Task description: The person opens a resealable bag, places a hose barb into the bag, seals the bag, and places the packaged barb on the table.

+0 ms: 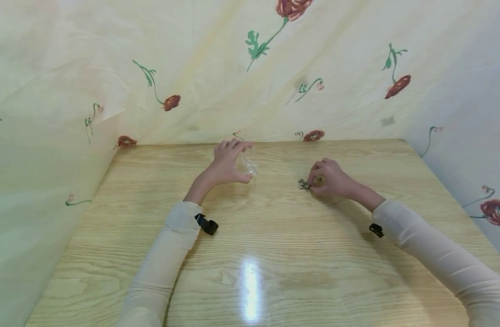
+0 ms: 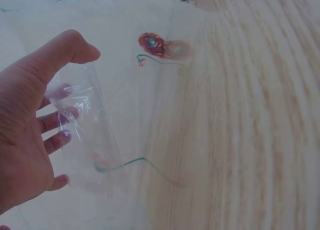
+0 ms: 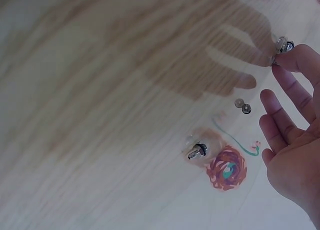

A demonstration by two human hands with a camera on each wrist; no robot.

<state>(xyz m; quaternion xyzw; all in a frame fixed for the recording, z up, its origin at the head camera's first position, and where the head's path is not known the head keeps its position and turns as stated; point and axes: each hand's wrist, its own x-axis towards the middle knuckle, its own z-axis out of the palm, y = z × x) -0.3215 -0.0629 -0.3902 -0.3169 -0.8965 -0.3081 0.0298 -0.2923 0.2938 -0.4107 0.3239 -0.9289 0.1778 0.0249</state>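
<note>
My left hand (image 1: 226, 164) holds a clear plastic bag (image 2: 92, 125), its thumb and fingers curved wide apart around the bag. In the head view the bag is faint between thumb and fingertips. My right hand (image 1: 330, 180) is at a small cluster of metal fittings (image 1: 303, 185) on the table. In the right wrist view its thumb and index finger pinch at small shiny fittings (image 3: 284, 45); the fingers partly hide them. A separate metal fitting with a dark ring (image 3: 198, 151) and a small metal nut (image 3: 246, 109) lie nearby.
The wood-grain table (image 1: 274, 236) has a bright light reflection near the front. A pale flowered cloth (image 1: 217, 77) hangs behind it and along both sides. Dark straps with small devices (image 1: 207, 224) sit on both wrists.
</note>
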